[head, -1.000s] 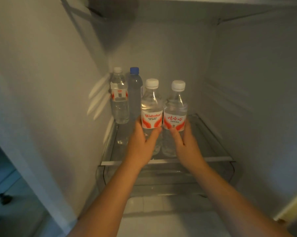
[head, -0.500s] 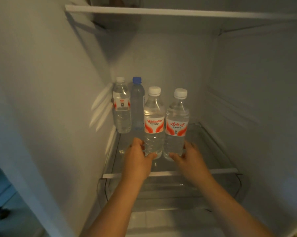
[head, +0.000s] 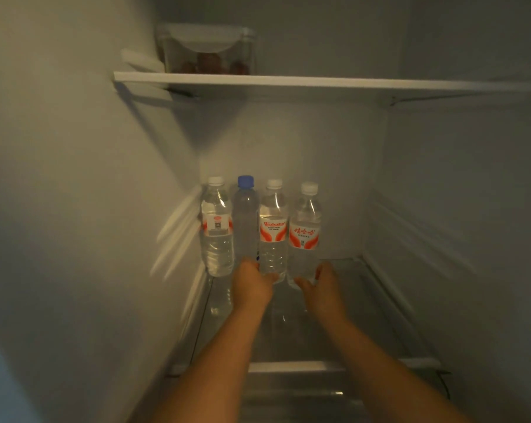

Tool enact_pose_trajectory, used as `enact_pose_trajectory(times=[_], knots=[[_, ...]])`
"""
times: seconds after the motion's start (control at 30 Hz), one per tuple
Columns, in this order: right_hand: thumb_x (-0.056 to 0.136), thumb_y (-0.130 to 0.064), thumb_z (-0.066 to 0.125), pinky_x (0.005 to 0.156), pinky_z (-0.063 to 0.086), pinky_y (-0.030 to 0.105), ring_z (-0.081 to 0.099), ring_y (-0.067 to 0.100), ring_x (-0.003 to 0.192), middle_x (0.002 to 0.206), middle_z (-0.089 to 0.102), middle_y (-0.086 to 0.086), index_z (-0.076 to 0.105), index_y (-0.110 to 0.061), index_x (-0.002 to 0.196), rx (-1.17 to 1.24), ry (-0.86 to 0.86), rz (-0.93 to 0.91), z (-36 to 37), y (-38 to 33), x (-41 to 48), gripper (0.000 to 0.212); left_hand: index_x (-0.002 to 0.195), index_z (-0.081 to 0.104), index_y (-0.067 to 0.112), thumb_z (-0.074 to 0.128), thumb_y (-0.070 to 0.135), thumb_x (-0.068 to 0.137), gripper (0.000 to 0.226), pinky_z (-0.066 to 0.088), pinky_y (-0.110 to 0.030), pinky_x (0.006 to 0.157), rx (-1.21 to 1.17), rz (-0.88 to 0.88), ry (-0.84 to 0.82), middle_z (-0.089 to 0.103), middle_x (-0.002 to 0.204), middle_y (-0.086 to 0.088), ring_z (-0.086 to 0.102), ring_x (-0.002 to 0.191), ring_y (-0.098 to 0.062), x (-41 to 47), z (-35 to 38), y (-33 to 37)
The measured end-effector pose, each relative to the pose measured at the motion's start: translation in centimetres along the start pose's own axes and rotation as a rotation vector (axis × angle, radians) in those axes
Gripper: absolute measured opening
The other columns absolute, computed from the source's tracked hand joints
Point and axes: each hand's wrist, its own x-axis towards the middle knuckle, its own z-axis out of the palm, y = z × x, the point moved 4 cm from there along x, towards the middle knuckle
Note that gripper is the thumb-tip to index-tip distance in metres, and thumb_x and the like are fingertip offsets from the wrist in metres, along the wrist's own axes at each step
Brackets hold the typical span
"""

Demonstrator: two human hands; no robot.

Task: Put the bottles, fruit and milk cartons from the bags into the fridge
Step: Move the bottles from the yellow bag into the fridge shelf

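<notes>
Fridge shelving, two levels, with contents.
Lower glass shelf: four upright water bottles in a close row at back left. These are a white-capped bottle nearest the left wall, a blue-capped bottle, a Wahaha bottle with a red-and-white label, and a fourth bottle with a similar label in Chinese characters. Upper shelf, white-edged: one clear lidded container at left, with blurred reddish contents.
</notes>
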Motion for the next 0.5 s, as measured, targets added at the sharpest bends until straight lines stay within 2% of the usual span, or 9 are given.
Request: enact_pose_trajectory(times=[0.13,0.3,0.43,0.5], knots=[[0.091,-0.026,0.070,0.077,0.040,0.029,0.060,0.028,0.104,0.116,0.059,0.014,0.052,-0.007,0.116,-0.041,0.022,0.002,1.1,0.1,2.3,0.036,0.088,0.071,0.009,0.080,0.020,0.082,0.016,0.056,-0.037,0.076,0.011,-0.055,0.053,0.071,0.084,-0.007,0.070,0.085,-0.026,2.0,0.9,-0.2],[0.094,-0.029,0.066,0.081,0.046,0.032,0.059,0.030,0.108,0.123,0.056,0.015,0.050,-0.008,0.122,-0.101,0.066,0.013,1.9,-0.1,4.0,0.038,0.069,0.056,0.018,0.075,0.022,0.087,0.026,0.042,-0.029,0.067,0.031,-0.080,0.132,0.063,0.074,-0.003,0.063,0.076,-0.023,2.8,1.5,-0.5],[0.095,-0.027,0.065,0.078,0.041,0.029,0.058,0.031,0.109,0.122,0.055,0.016,0.050,-0.006,0.121,-0.124,0.061,0.013,1.9,-0.2,4.1,0.037,0.070,0.053,0.020,0.075,0.025,0.087,0.028,0.054,-0.036,0.071,0.038,-0.082,0.147,0.069,0.078,-0.007,0.068,0.077,-0.025,3.0,1.8,-0.9],[0.094,-0.028,0.066,0.078,0.040,0.029,0.058,0.032,0.109,0.122,0.057,0.017,0.051,-0.004,0.121,-0.126,0.037,0.012,1.7,-0.3,4.1,0.039,0.075,0.055,0.017,0.075,0.025,0.087,0.025,0.053,-0.036,0.073,0.055,-0.080,0.132,0.071,0.084,-0.010,0.069,0.083,-0.028,2.9,1.6,-0.8]])
